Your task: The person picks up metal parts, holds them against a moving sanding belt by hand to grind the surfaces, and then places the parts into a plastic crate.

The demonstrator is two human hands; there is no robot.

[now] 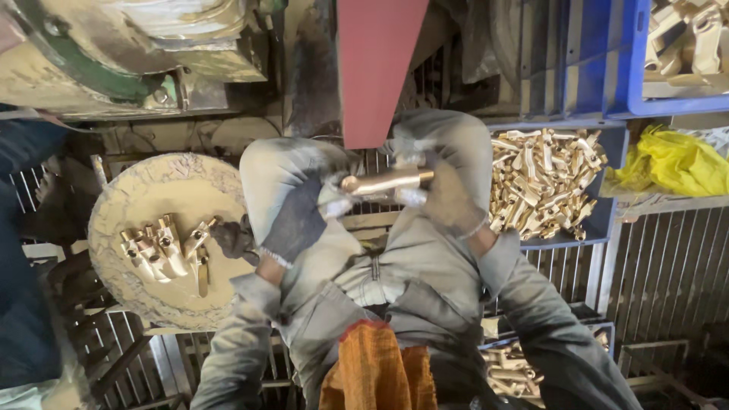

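Grimy metal grating (pixel 661 266) runs under everything, with a dusty machine housing (pixel 114 53) at 11 o'clock and a red sanding belt (pixel 378 68) hanging down at 12 o'clock

Both hands wear grey gloves. Left hand (pixel 300 209) and right hand (pixel 448 178) clench a brass part (pixel 386 181) between them, just under the belt's lower edge, near picture centre. Its long axis lies almost level, running 9 to 3 o'clock, the right end a touch higher; the left end is rounded and sits in the left fingers, the right end disappears into the right palm

At 9 o'clock a round dusty tray (pixel 121 296) holds a small cluster of brass pieces (pixel 167 250), mostly standing on end. At 3 o'clock a blue bin (pixel 600 220) is heaped with brass parts (pixel 543 182). At 1 o'clock a second blue crate (pixel 607 68) holds larger pale castings (pixel 687 34). A yellow bag (pixel 676 163) lies just right of the bin. At 5 o'clock, more brass pieces (pixel 516 368) show behind the right sleeve. An orange cloth (pixel 376 368) sits at 6 o'clock
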